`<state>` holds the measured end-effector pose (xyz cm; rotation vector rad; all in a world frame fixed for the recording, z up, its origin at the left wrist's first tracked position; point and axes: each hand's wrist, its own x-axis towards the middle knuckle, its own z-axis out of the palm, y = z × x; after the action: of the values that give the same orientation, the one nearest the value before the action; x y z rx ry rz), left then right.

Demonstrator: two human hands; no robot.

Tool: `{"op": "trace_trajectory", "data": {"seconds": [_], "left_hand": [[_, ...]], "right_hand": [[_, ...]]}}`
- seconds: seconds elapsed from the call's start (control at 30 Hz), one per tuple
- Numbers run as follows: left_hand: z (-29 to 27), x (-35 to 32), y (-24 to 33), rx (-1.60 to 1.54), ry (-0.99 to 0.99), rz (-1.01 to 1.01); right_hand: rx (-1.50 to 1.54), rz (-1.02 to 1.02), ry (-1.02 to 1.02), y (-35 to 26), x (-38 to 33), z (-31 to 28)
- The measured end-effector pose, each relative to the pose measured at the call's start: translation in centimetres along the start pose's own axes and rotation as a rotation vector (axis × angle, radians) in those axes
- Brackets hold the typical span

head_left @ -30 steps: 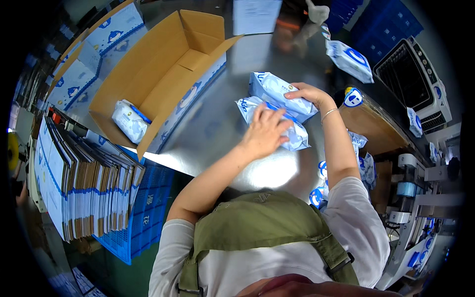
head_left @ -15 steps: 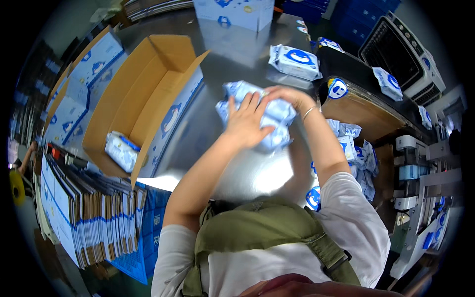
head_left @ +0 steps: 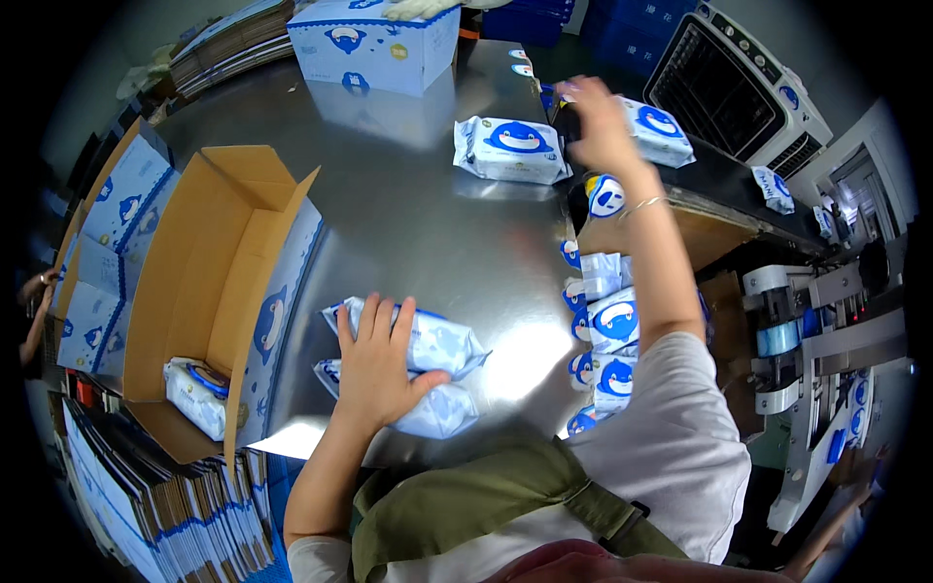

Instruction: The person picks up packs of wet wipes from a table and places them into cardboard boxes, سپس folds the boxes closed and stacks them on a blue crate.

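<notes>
Two light blue-and-white soft packs, apparently wipes, lie side by side on the metal table close to my body. My left hand (head_left: 374,374) rests spread across them, fingers on the far pack (head_left: 442,342) and thumb over the near pack (head_left: 437,413). My right hand (head_left: 598,126), slightly blurred, is stretched out at the table's far right with fingers apart. Beside it on the dark belt is a pack with a blue whale (head_left: 663,134); whether they touch is unclear. A similar pack (head_left: 510,151) sits left of that hand.
An open brown carton (head_left: 209,253) at left has one pack (head_left: 194,398) inside. Stacked flat cartons (head_left: 165,496) stand below it. A closed printed box (head_left: 374,49) is at the back. More packs (head_left: 614,321) fill a space under my right arm. A white cooler (head_left: 729,92) stands beyond the belt.
My right hand has left the bunched packs and reached far right toward the belt. The packs now lie nearer my body under my left hand alone. The whole view has shifted.
</notes>
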<state>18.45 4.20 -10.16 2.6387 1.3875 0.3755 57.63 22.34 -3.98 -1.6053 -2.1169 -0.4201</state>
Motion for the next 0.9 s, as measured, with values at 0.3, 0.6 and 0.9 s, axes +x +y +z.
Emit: {"op": "trace_trajectory", "data": {"seconds": [0.3, 0.6, 0.9], "left_hand": [[0.1, 0.2, -0.3, -0.032, 0.056, 0.038], [-0.3, 0.4, -0.6, -0.068, 0.073, 0.064], [-0.5, -2.4, 0.5, -0.156, 0.053, 0.140]], "right_hand": [[-0.115, 0.310, -0.422, 7.1, 5.6, 1.1], [0.311, 0.159, -0.485, -2.7, 7.5, 5.5], [0.088, -0.215, -0.222, -18.3, -12.2, -1.6]]}}
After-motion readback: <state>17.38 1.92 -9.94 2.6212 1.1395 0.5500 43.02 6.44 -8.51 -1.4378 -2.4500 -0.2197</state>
